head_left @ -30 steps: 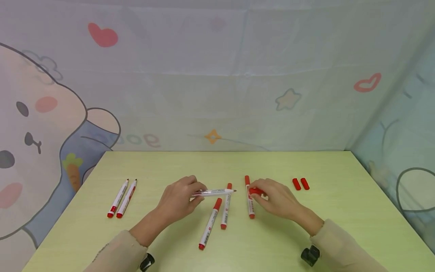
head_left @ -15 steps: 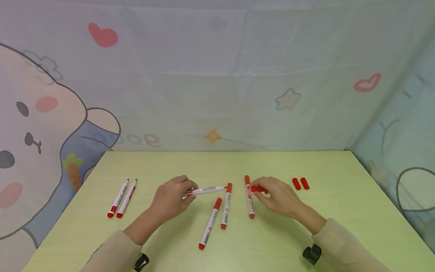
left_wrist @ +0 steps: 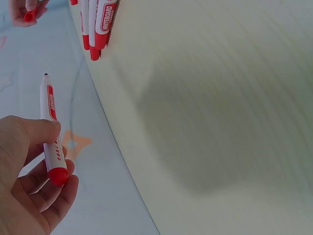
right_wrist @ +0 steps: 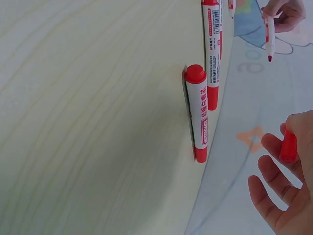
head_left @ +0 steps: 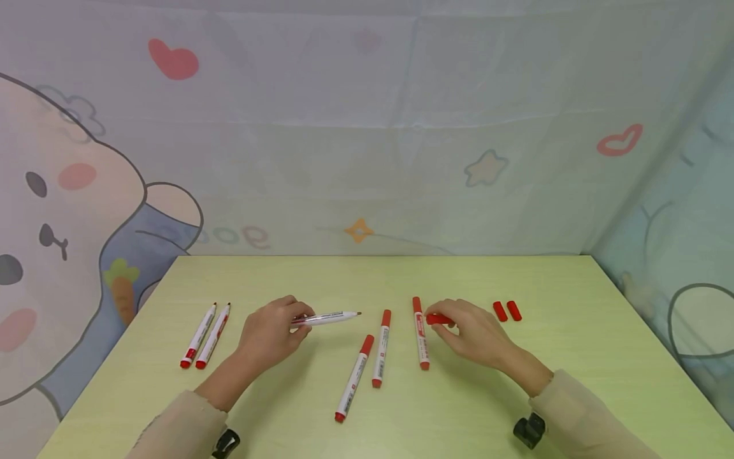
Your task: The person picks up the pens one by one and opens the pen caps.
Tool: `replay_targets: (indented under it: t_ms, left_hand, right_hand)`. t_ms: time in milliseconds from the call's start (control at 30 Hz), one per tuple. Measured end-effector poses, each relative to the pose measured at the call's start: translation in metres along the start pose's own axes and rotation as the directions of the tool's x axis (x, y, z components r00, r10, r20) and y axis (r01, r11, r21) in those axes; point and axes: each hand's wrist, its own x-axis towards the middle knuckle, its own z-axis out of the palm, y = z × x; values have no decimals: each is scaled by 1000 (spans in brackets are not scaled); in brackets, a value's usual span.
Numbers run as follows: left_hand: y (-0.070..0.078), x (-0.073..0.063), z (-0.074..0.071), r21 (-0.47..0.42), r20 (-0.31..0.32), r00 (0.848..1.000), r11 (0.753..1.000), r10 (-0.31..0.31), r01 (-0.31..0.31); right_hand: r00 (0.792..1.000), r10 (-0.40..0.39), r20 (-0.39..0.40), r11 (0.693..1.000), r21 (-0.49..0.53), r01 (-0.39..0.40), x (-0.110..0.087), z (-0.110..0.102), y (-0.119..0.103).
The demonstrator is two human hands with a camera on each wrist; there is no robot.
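My left hand holds an uncapped whiteboard marker raised over the table, its dark tip pointing right. In the left wrist view, thumb and fingers grip the marker near its red end. My right hand pinches a red marker cap between thumb and fingers. The cap also shows in the right wrist view, the other fingers spread loosely. Just left of the right hand lies a capped marker. Two more capped markers, one upright-lying and one slanted, rest between the hands.
At the left of the table, two uncapped markers, an outer one and an inner one, lie side by side. Two loose red caps, a left and a right, lie at the right. A printed cloth hangs behind.
My left hand has moved left with the uncapped marker, widening the gap to the right hand. The right hand, with the cap, has shifted slightly right. The markers lying on the table have stayed put.
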Motion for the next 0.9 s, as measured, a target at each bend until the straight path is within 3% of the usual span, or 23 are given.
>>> replay_targets:
  t_ms: [167,467,900]
  left_hand:
    - [-7,-2,-4,19,35,997,997,-74,73]
    - [-26,-3,-10,22,83,977,981,-195,194]
    - [-54,-7,-14,10,91,974,979,-205,205]
  right_hand:
    - [1000,-4,-6,1000,2,4,-1,0,1]
    - [1000,-1,-2,1000,-2,1,-3,0,5]
    - [1000,21,0,1000,5,-21,-7,-4,9]
